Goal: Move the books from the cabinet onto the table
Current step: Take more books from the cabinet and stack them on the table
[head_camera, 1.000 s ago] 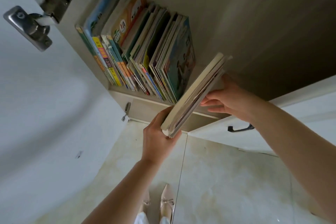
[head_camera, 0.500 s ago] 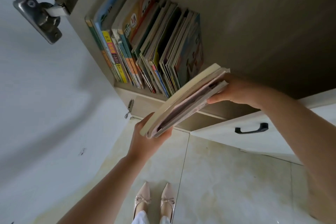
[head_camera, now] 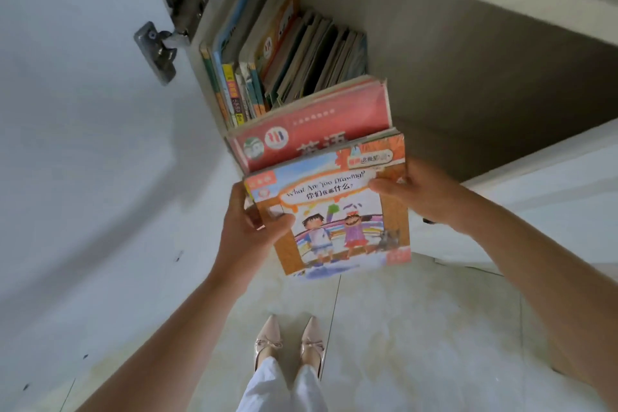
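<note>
L fingers (head_camera: 282, 222): thumb laid across front cover of the picture book (head_camera: 337, 211) at its left edge, other fingers curled behind the stack, clamped on it.
R fingers (head_camera: 384, 185): thumb pressed on the cover's upper right, rest wrapped behind the right edge, clamped on same stack.
L hand (head_camera: 249, 224): grips stack's left side, forearm runs down to lower left of frame.
R hand (head_camera: 431, 194): grips stack's right side, forearm runs to lower right.
Picture book: front of held stack, cover faces camera, titled "What Are You Drawing?" w/ two drawn kids; orange border.
Red book (head_camera: 317, 124): just behind picture book, bigger, its top half shows above it; part of same held stack. Thin page edges of more books betw. them, count unclear.
Stack position: out of the cabinet, held in front of its opening, above the floor.
Shelf books (head_camera: 284, 53): row standing upright at left end of cabinet (head_camera: 451, 60) interior, spines out, behind the held stack.
Cabinet door (head_camera: 83, 144): swung open at left, white, w/ metal hinge (head_camera: 174, 27) near top.
Lower drawer front (head_camera: 551, 177): white, right of R hand; handle mostly hidden by wrist.
Floor (head_camera: 418, 328): pale tiles, person's pointed beige shoes (head_camera: 291, 341) and white trouser legs below the stack.
</note>
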